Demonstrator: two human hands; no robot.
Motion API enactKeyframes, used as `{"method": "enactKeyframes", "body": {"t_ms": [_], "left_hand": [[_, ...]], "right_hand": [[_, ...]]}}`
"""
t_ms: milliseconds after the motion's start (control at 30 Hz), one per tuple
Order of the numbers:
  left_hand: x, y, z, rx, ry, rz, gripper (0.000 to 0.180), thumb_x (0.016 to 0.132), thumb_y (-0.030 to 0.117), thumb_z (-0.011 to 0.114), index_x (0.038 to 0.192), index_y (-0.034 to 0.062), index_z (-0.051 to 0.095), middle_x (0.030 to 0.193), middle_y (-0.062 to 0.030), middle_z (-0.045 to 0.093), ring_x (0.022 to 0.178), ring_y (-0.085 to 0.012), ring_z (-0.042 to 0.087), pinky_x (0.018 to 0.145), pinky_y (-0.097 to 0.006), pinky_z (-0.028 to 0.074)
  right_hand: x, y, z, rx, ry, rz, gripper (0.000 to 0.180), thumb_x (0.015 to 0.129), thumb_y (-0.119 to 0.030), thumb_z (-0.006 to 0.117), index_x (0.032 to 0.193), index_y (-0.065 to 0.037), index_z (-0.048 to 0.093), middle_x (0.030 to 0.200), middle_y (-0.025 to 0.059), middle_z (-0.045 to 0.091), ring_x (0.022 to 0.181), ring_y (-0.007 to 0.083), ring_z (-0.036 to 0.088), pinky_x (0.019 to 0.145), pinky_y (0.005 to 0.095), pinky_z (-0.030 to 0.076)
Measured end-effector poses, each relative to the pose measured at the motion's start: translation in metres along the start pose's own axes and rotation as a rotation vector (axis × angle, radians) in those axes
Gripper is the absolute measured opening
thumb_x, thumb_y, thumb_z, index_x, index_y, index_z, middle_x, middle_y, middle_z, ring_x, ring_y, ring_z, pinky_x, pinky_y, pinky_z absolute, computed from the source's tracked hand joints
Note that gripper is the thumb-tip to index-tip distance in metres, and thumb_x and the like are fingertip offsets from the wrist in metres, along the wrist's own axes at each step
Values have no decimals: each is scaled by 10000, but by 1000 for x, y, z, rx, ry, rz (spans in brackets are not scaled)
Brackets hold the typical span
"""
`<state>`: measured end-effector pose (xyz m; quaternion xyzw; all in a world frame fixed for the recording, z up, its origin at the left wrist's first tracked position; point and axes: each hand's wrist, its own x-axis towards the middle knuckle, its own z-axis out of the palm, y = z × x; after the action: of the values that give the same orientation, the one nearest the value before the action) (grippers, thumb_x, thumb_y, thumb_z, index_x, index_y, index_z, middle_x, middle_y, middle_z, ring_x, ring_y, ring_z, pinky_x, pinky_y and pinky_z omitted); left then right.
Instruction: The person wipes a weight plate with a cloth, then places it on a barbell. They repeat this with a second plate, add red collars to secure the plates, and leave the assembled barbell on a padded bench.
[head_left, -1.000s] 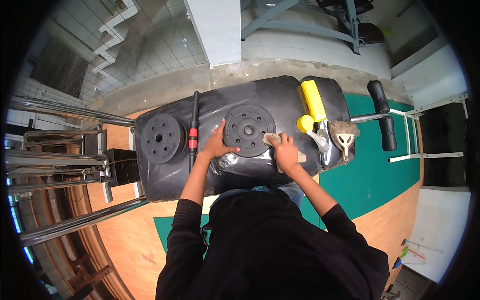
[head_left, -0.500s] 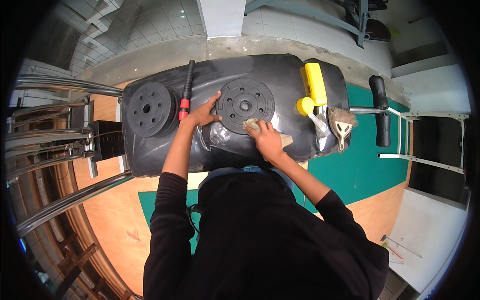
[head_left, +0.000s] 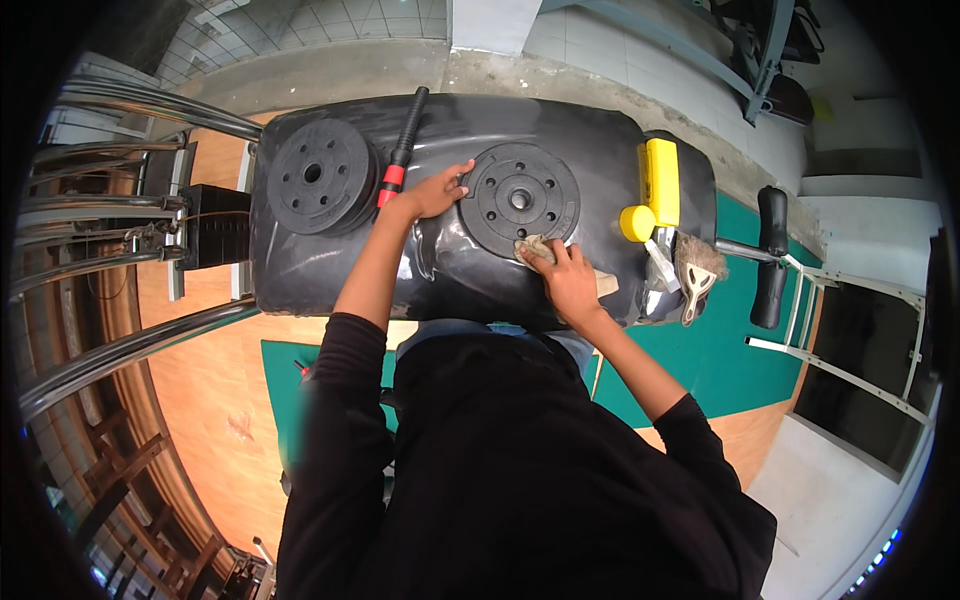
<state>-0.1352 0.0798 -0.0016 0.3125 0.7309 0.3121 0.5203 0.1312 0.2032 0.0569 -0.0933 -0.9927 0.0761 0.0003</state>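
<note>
A black round weight plate (head_left: 521,160) lies flat on a bench covered in shiny black sheeting (head_left: 330,275). My left hand (head_left: 432,194) touches its left rim, fingers apart and fingertips against the edge. In my right hand (head_left: 572,285) is a bunched beige cloth (head_left: 532,246), pressed on the plate's lower rim. Part of the cloth is hidden under the fingers. Beside my left wrist lies a black ribbed bar with a red end (head_left: 407,135). Farther left, more black weight plates (head_left: 312,205) are stacked.
On the bench's right lie a yellow container (head_left: 661,185), a round yellow cap (head_left: 638,223), a clear plastic piece (head_left: 660,268) and a wide brush (head_left: 697,290). Metal rails (head_left: 130,355) stand left. Padded rollers (head_left: 768,258) and a white frame (head_left: 860,375) stand right.
The view has shifted and turned slightly. My left thumb has come up closer to the other fingers along the plate's left rim. The right hand stays with the cloth at the lower rim.
</note>
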Motion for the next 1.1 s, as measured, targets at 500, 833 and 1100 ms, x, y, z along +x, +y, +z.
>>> {"method": "enactKeyframes", "body": {"t_ms": [500,833,1100], "left_hand": [[-11,9,-2,-27,44,90,586,984,480,311,1446,121,293,1478,-96,326,1364,-213,295,1110,-299,204],[-8,8,4,-23,70,99,575,982,447,360,1439,103,304,1476,-109,325,1365,-230,293,1106,-308,219],[-8,5,3,-26,50,90,592,978,439,377,1445,89,281,1489,-108,301,1372,-234,279,1106,-308,218]], "right_hand": [[63,-17,24,-55,182,-39,351,769,-125,560,1075,-255,672,989,36,544,873,250,539,676,352,508],[57,-8,25,-153,167,155,419,755,-87,573,1134,-252,645,1004,69,526,849,267,545,670,352,528],[81,1,-9,-285,-91,184,223,816,-160,549,993,-194,680,1042,79,507,929,256,524,664,347,503]]}}
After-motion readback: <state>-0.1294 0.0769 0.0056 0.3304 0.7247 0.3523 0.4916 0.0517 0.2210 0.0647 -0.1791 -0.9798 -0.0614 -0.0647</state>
